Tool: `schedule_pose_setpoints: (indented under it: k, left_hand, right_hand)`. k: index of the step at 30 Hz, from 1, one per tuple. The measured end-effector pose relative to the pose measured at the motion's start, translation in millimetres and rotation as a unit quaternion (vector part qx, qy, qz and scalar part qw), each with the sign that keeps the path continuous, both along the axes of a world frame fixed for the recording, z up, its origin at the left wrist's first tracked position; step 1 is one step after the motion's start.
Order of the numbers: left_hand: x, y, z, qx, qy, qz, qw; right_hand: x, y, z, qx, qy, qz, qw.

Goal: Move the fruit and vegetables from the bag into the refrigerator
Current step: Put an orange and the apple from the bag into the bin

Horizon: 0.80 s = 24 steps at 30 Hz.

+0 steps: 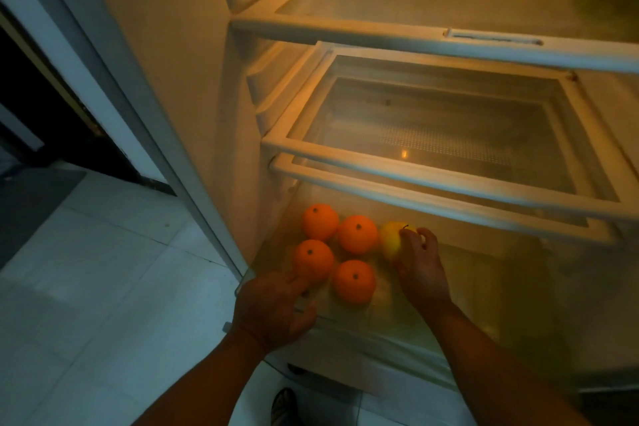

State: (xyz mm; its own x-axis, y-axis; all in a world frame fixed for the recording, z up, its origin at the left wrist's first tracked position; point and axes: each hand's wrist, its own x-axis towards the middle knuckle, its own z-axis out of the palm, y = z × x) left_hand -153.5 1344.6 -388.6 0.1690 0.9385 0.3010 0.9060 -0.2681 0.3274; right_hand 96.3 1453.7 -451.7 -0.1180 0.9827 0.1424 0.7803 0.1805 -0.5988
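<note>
Fingers of right hand curled over top of yellow fruit, clamped on it beside the stalk; thumb hidden behind. Fingers of left hand laid forward at front rim of drawer, one tip touching the nearest orange. Gripping that rim or merely resting on it: cannot tell.

Head view, the only one: looks down into open fridge. Shows four oranges in a loose square at left end of bottom drawer, stalk ends up, some touching. Puts yellow fruit just right of the rear pair, touching or nearly touching the rear right one, low in the drawer and seemingly on its floor. Shows glass shelves above and tiled floor to the left. No bag in sight.

Handling, as a judgement: probably firm, round, smooth-skinned and light enough for one hand. Likely to roll once released and to bruise if dropped. Best held as now, across the widest part, never by the stalk. Calls for settling against its neighbours before letting go. Looks partway through the task; no telling how much remains in the bag.
</note>
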Motion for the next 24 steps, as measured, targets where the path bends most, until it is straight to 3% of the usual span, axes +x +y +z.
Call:
schedule_pose_setpoints:
  k: [24]
  left_hand:
    - [-3,1,-3,0.044,0.031,-0.015,0.998]
  right_hand:
    - [16,-11,19,-0.031,-0.033,0.025,0.999]
